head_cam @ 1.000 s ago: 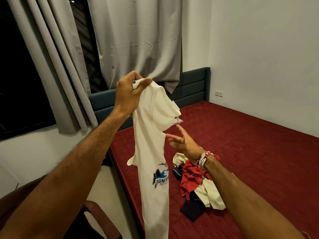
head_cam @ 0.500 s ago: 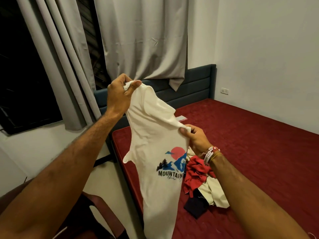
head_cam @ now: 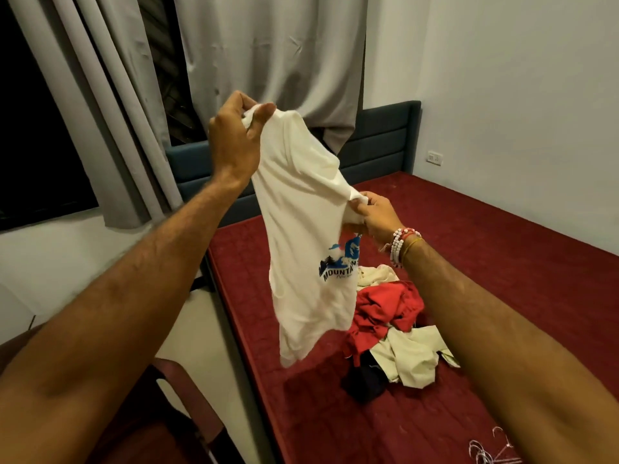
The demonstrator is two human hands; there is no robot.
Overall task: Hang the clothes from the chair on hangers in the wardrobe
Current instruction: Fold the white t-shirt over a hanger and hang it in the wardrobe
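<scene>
The step in hand looks like sorting out one garment before it goes on a hanger. A cream T-shirt (head_cam: 301, 209) hangs in the air over the near left edge of the bed (head_cam: 522, 283). The left hand (head_cam: 234, 142) holds it up, thumb and curled fingers pinching a bunch of cloth at the top. The right hand (head_cam: 375, 216), lower and to the right, pinches another fold, probably a sleeve or shoulder edge.

The cloth is soft, limp knit that drapes in long creases, with a blue mountain print half folded in on itself. Behind it a heap of clothes (head_cam: 385, 306) lies on the bed: red, pale cream and dark navy pieces, all crumpled. Thin wire hangers (head_cam: 482, 452) lie at the near right on the quilted maroon cover. The dark wooden chair (head_cam: 201, 416) stands near left, and the wardrobe is not in view.

Next, I judge, the shirt needs spreading until the neck opening shows, then one hand must let go to fetch a hanger
</scene>
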